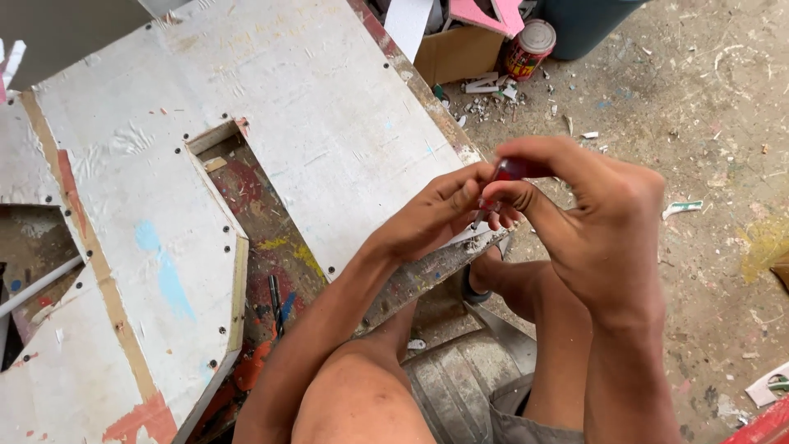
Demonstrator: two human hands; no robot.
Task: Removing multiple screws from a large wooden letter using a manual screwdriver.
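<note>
My right hand (596, 214) grips a small tool with a dark red handle (514, 169), its thin metal shaft pointing down toward the board. The fingertips of my left hand (436, 215) pinch the shaft just below the handle (479, 215). Both hands hover over the near right corner of a large white, paint-stained board (312, 107) that has an angular cut-out (246, 214) with small dark screws along its rim. The tool's tip is hidden behind my fingers. My knees show below.
A black drill bit or pen (275, 306) lies on the painted surface inside the cut-out. On the dusty floor at the top stand a cardboard box (457, 51), a round tin (530, 48) and a dark bin (588, 23). Scraps litter the floor.
</note>
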